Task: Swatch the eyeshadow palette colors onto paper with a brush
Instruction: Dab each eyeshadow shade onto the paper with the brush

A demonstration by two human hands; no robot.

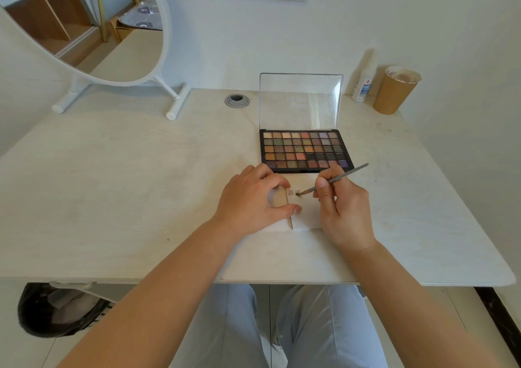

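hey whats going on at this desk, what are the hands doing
A person is swatching eyeshadow onto paper. The right hand holds a thin brush with its tip down on the white paper, next to a couple of faint swatches. The left hand presses the paper and a tan card down. The open eyeshadow palette lies just beyond the paper, clear lid upright.

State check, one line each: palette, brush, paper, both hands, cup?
eyeshadow palette: open, clear lid upright
brush: tip on the paper
paper: flat on table, few swatches near top
left hand: pinning the paper down
right hand: gripping the brush
paper cup: upright
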